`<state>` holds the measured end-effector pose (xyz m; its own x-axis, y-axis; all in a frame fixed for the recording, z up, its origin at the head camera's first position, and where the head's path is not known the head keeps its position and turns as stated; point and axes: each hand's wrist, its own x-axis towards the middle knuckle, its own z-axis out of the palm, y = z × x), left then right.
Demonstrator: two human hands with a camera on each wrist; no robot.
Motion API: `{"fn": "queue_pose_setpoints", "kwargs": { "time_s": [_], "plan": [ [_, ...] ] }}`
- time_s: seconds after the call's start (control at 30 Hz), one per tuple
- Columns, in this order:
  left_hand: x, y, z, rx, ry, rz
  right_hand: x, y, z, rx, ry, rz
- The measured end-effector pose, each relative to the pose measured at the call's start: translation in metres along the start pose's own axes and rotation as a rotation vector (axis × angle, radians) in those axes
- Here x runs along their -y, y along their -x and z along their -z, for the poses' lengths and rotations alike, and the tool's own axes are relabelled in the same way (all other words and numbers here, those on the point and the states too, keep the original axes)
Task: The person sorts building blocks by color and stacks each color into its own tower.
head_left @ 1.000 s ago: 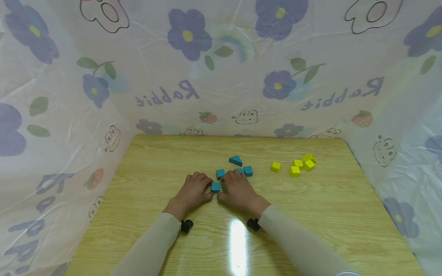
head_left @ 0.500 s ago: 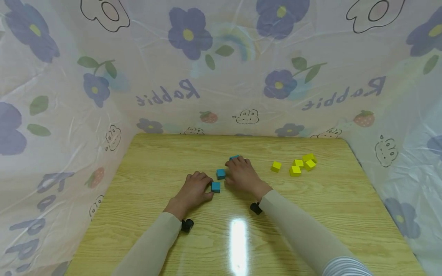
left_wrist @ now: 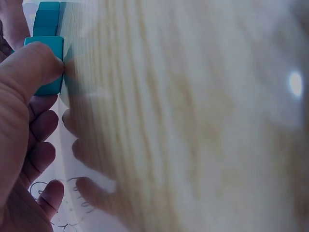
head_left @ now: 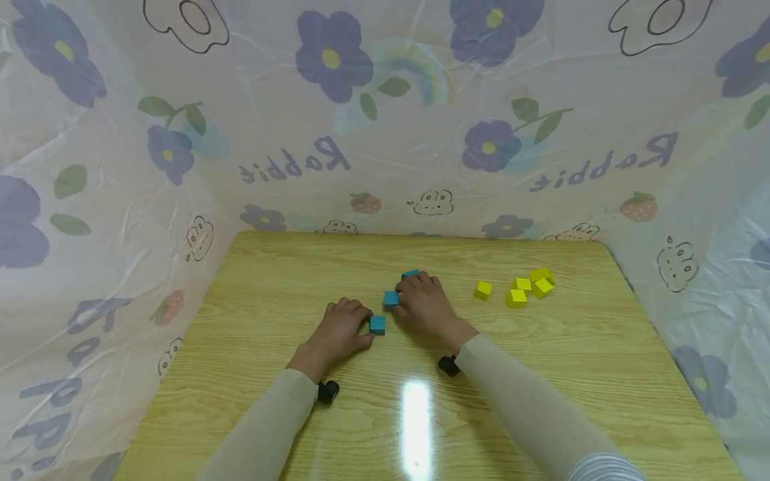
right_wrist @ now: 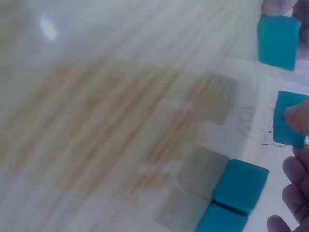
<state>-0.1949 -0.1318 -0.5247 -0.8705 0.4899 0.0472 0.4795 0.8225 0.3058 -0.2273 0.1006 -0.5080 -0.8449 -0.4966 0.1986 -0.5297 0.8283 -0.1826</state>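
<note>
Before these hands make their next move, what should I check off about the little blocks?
1. Left hand holding the nearest blue block: ok.
2. Right hand pinching a second blue block: ok.
3. The two held blocks touching, if they should meet: not ok, a gap shows between them.
4. Yellow blocks apart from both hands: ok.
5. Full shape of the blue piece beyond the right hand: cannot tell, partly hidden.

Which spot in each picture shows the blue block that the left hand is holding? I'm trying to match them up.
Head: the blue block is just below centre, at the left hand.
Left wrist: the blue block is at upper left, partly covered by the thumb.
Right wrist: the blue block is at upper right, the topmost one.
Shared landmark: the left hand, only partly visible in the right wrist view.
</note>
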Motion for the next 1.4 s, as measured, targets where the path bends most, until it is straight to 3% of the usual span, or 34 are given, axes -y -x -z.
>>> {"fn": "queue_pose_setpoints", "kwargs": {
  "time_s": [0.23, 0.47, 0.67, 1.07, 1.4],
  "plan": [
    [-0.001, -0.003, -0.001, 0.000, -0.009, 0.003, 0.000, 0.024, 0.009, -0.086, -0.055, 0.026],
    [-0.001, -0.006, -0.001, -0.003, -0.007, 0.005, 0.006, 0.041, 0.002, -0.074, -0.076, 0.101],
    [-0.002, -0.008, -0.001, -0.005, -0.017, -0.006, 0.007, 0.044, -0.007, -0.099, -0.040, 0.124],
    [-0.005, -0.010, -0.004, -0.016, -0.062, -0.045, 0.008, 0.042, -0.010, -0.065, -0.029, 0.099],
    [-0.005, -0.010, -0.002, -0.005, -0.087, -0.060, 0.007, 0.043, -0.011, -0.040, 0.049, 0.104]
  ]
}}
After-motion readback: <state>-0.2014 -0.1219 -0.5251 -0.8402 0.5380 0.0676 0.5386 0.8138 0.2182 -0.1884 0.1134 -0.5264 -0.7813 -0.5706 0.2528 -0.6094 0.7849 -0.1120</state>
